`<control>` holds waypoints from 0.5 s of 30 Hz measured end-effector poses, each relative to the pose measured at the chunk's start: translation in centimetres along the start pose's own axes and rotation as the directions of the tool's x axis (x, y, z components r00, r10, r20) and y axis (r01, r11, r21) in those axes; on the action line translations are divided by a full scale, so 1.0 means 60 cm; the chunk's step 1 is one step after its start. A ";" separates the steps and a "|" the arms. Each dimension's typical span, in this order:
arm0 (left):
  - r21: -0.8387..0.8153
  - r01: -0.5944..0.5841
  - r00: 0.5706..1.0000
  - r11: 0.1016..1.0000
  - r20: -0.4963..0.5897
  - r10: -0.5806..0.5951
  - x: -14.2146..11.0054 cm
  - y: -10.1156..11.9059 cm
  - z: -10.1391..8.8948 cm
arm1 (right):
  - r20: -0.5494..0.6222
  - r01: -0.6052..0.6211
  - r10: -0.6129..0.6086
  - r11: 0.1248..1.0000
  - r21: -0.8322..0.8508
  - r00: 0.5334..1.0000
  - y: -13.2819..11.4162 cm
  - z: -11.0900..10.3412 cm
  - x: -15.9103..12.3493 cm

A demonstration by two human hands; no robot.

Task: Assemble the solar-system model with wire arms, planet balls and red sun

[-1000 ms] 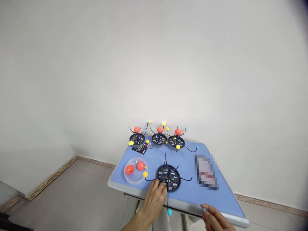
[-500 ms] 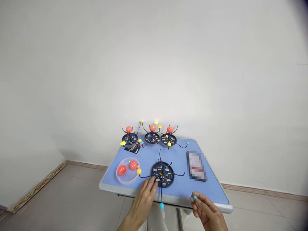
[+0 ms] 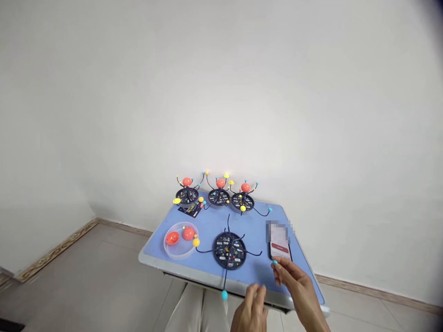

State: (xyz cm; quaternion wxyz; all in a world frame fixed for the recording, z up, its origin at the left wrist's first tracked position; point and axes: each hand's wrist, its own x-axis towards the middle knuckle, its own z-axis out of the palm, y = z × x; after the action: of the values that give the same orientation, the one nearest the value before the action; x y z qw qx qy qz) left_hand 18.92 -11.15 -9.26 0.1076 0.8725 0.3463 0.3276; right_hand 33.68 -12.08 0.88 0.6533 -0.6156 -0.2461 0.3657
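Observation:
A black disc-based model (image 3: 229, 251) with thin dark wire arms lies flat on the blue table (image 3: 207, 226). One arm ends in a teal ball (image 3: 224, 295) that hangs past the front edge. My left hand (image 3: 251, 308) is just off that edge, near the teal ball, fingers apart and holding nothing. My right hand (image 3: 290, 276) pinches a small teal bead (image 3: 274, 262) between its fingertips. That hand is beside the lower end of a phone (image 3: 279, 244), whose screen is partly blurred.
A clear round plastic dish (image 3: 180, 240) holds orange-red half-spheres. Several assembled models with orange-red balls (image 3: 219, 193) stand along the back edge, and a black card (image 3: 190, 210) lies near them. My light trousers show below the table, with tiled floor around it.
My left hand has left the black disc and dropped back past the table's front edge. My right hand has risen to the phone with the bead. The whole view has shifted slightly.

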 end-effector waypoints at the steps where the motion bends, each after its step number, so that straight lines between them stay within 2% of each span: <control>1: -0.047 0.045 0.999 0.998 -0.021 -0.046 0.025 0.006 0.004 | 0.027 0.027 -0.026 0.998 -0.053 0.999 -0.007 0.000 0.010; 3: -0.141 0.120 0.992 0.983 -0.029 -0.125 0.070 0.013 0.005 | 0.089 0.070 -0.059 0.990 -0.125 0.994 -0.020 0.002 0.026; 7: -0.243 0.249 0.968 0.938 0.094 -0.233 0.130 0.018 -0.004 | 0.175 0.118 -0.087 0.977 -0.178 0.981 -0.035 0.014 0.043; 11: -0.252 0.348 0.931 0.903 0.210 -0.300 0.155 0.021 -0.008 | 0.205 0.113 -0.072 0.974 -0.197 0.976 -0.035 0.024 0.052; 15: -0.226 0.374 0.922 0.900 0.199 -0.333 0.164 0.020 -0.005 | 0.218 0.101 -0.057 0.976 -0.195 0.974 -0.031 0.027 0.057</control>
State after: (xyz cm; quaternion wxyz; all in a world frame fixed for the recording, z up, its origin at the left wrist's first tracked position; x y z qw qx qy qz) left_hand 24.76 -5.41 -3.63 0.3053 0.7960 0.4438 0.2759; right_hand 34.86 -8.32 2.48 0.5704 -0.6270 -0.3749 0.3754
